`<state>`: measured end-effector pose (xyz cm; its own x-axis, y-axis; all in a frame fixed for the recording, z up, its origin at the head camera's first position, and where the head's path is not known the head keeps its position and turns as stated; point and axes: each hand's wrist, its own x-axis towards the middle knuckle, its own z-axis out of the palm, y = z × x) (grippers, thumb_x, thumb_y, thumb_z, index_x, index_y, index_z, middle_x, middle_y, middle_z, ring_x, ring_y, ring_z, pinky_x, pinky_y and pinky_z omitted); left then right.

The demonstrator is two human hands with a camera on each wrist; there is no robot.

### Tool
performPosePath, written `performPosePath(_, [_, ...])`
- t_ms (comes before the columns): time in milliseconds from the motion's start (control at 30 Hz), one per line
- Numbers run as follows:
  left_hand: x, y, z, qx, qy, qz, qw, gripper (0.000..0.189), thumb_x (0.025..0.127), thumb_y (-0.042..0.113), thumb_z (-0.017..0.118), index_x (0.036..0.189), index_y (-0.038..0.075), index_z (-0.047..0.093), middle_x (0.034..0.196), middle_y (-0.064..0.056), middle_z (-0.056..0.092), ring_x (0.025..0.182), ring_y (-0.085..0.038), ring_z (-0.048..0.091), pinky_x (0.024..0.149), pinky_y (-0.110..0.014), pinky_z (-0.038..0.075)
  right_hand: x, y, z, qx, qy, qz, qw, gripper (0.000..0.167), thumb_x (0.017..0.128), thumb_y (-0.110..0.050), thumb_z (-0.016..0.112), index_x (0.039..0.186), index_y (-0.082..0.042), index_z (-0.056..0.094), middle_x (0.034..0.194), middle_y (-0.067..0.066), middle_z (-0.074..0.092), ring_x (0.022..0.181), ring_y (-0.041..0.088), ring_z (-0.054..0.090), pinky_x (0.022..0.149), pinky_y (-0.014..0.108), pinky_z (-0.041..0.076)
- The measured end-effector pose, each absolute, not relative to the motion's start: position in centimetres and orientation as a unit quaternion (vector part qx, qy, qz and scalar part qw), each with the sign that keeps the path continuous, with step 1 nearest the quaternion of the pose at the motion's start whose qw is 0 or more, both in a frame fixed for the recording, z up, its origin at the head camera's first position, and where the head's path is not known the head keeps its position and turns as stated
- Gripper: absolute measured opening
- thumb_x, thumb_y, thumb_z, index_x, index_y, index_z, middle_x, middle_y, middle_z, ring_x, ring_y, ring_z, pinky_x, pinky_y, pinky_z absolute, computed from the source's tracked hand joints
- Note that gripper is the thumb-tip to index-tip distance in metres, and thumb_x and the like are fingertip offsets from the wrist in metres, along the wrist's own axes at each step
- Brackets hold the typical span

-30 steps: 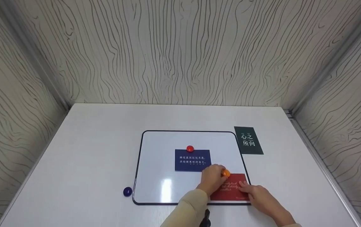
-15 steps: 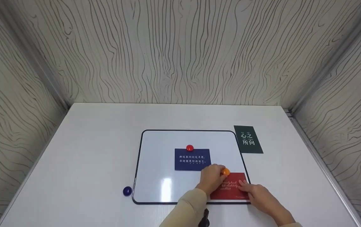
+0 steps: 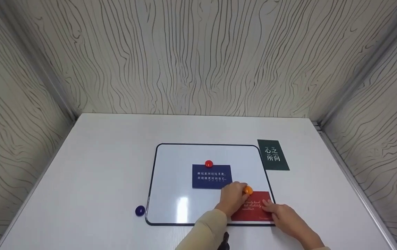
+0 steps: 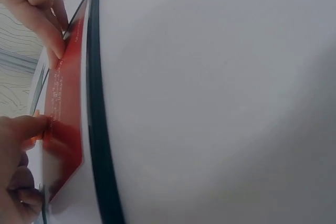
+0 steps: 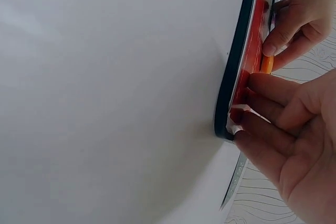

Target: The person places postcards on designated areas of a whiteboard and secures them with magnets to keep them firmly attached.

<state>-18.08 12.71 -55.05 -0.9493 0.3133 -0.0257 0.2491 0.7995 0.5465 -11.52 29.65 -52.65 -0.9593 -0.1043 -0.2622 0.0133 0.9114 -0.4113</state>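
Observation:
A whiteboard [image 3: 169, 173] with a dark rim lies flat on the table. My left hand [image 3: 232, 198] pinches a round orange magnet [image 3: 248, 190] between thumb and fingers, at the top edge of a red card [image 3: 257, 214] in the board's lower right corner. Fingertips of my right hand [image 3: 286, 218] press on the card's right side. In the right wrist view, the right hand [image 5: 299, 124] has its fingers extended onto the card near the board's corner. The left wrist view has the red card [image 4: 65, 114] running between both hands, its upper left part hidden by the left hand.
A blue card [image 3: 212, 182] lies on the board with a red magnet [image 3: 209, 163] at its top edge. One dark green card [image 3: 274, 165] is on the table at the board's upper right. Left of the board sits a dark blue magnet [image 3: 140, 210]. Wood-grain walls [image 3: 198, 59] enclose the table.

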Motion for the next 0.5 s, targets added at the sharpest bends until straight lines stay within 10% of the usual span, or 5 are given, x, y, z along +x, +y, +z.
performPosePath(500, [-17.7, 11.2, -55.1, 0.167, 0.935, 0.311, 0.044, 0.035, 0.088, 0.029, 0.069, 0.121, 0.020, 0.067, 0.114, 0.007, 0.073, 0.107, -0.010, 0.067, 0.094, -0.023, 0.054, -12.0, 29.3, -52.9, -0.020, 0.974, -0.196, 0.109, 0.029, 0.085, 0.000, 0.060, 0.111, -0.005, 0.071, 0.129, 0.010, 0.066, 0.125, 0.036, 0.057, 0.102, 0.051, 0.047])
